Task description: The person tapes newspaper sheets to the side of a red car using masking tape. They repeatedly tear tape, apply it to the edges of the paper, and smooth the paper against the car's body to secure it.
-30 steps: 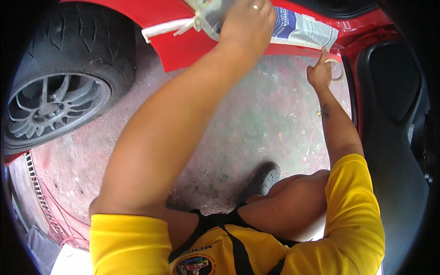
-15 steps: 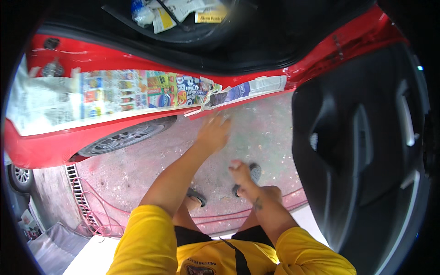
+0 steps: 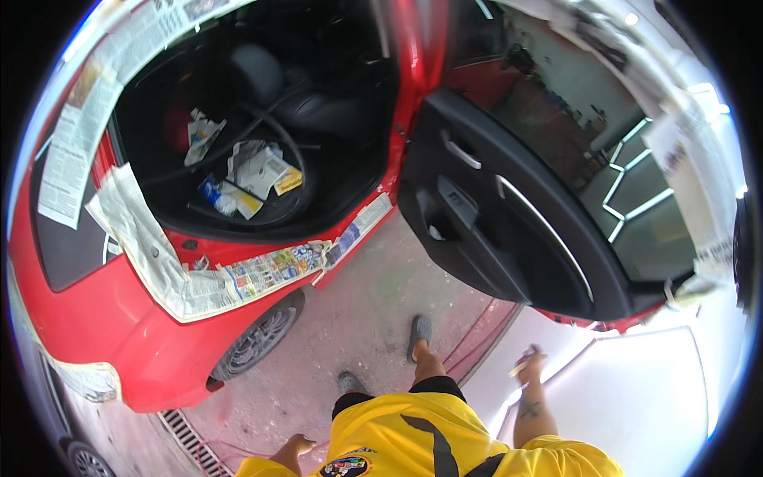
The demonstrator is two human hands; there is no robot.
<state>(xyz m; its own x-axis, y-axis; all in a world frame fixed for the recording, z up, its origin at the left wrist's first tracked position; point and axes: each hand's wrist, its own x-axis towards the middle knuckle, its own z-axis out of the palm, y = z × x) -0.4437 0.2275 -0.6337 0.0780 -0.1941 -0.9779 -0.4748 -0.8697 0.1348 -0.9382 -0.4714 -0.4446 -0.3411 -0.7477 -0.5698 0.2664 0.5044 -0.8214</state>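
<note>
My right hand (image 3: 530, 366) hangs low to the right, its fingers closed round a small pale, yellowish thing that I cannot make out. It is nearest to the lower edge of the open car door (image 3: 477, 226), apart from it. My left hand (image 3: 297, 446) hangs beside my yellow shirt, its fingers mostly hidden. Ahead stands a red car (image 3: 143, 294) with its doorway open. Taped newspaper (image 3: 274, 266) covers the sill, and more paper (image 3: 131, 215) runs up the left side of the doorway. Neither hand touches the car.
A steering wheel (image 3: 304, 171) and crumpled papers (image 3: 258, 168) show inside the car. Below the sill is a wheel (image 3: 258, 342). A drain grate (image 3: 191, 441) and a red hose (image 3: 477, 327) lie on the floor. White panels (image 3: 636, 389) stand at the right.
My view has lifted and widened, showing more of the car and door. My left hand has dropped from near the papered sill to my side. My right hand has swung out to the right.
</note>
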